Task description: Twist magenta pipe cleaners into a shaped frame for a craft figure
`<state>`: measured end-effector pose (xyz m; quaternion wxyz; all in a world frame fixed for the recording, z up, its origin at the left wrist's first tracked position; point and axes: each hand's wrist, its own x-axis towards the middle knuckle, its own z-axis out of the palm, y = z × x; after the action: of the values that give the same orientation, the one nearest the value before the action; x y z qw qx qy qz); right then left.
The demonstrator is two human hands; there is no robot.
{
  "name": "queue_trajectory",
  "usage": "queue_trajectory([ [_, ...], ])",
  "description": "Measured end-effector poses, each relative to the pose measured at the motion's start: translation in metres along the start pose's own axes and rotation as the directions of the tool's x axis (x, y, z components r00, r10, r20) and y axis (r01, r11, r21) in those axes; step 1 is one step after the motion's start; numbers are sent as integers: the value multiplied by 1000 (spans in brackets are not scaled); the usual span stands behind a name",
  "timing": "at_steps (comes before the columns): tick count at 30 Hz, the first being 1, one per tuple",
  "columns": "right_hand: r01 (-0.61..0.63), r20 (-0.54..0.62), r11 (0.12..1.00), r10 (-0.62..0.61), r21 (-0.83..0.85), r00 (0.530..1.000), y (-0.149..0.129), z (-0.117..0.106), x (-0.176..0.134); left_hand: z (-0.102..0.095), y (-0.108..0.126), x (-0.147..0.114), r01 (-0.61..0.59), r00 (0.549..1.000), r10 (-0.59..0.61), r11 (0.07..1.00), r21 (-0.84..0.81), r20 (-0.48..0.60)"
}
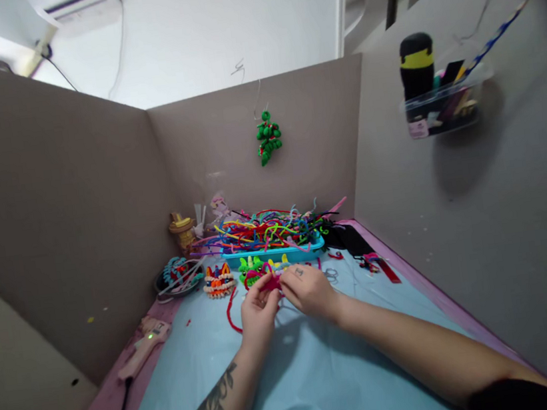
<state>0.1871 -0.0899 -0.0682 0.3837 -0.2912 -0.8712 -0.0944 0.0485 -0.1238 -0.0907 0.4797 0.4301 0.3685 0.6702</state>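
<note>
Both my hands meet over the middle of the blue-covered table, pinching a dark pink pipe cleaner piece (pixel 270 282) between them. My left hand (pixel 259 306) holds it with thumb and fingers from the left. From the other side, the fingers of my right hand (pixel 306 288) close on it, partly hiding it. A red pipe cleaner (pixel 231 315) curves down on the table just left of my left hand. Beyond my hands stand a green figure (pixel 250 266) made of pipe cleaner and an orange and white one (pixel 219 281). Something yellow shows behind my fingers.
A blue tray (pixel 275 254) heaped with many-coloured pipe cleaners stands at the back. At left are a dark bowl (pixel 194 284) and a pink glue gun (pixel 144 350) with a cord. A red strip (pixel 390 271) lies at right. Grey partitions (pixel 261 186) enclose the table.
</note>
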Motion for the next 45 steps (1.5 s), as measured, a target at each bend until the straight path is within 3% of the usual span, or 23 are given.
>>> queue_trajectory([
  [2,-34,-11,988,36,149,999,0,-1,1,-2,-2,2,-4,1000,3,1000,-4,-10],
  [6,-238,36,873,247,425,968,2,-2,7,-3,-3,3,-10,1000,10,1000,11,-15],
  [11,-402,153,757,379,515,912,7,0,13,-2,-1,1,-52,998,53,998,42,-18],
  [14,-423,180,745,388,516,904,8,2,12,-2,-1,2,-66,998,66,997,32,-16],
  [23,-329,147,864,294,381,944,8,5,10,-10,-8,8,-19,1000,19,999,36,0],
  [29,-275,164,860,225,430,960,11,1,10,-8,-3,7,-46,999,44,996,81,23],
  [34,-389,236,788,312,476,920,11,1,12,-7,-1,7,-70,997,69,992,100,14],
  [40,-492,352,611,343,620,871,18,4,11,-7,1,7,-69,998,68,993,97,16],
  [45,-524,364,541,381,658,850,19,7,10,-8,-1,8,-48,998,45,993,106,32],
])
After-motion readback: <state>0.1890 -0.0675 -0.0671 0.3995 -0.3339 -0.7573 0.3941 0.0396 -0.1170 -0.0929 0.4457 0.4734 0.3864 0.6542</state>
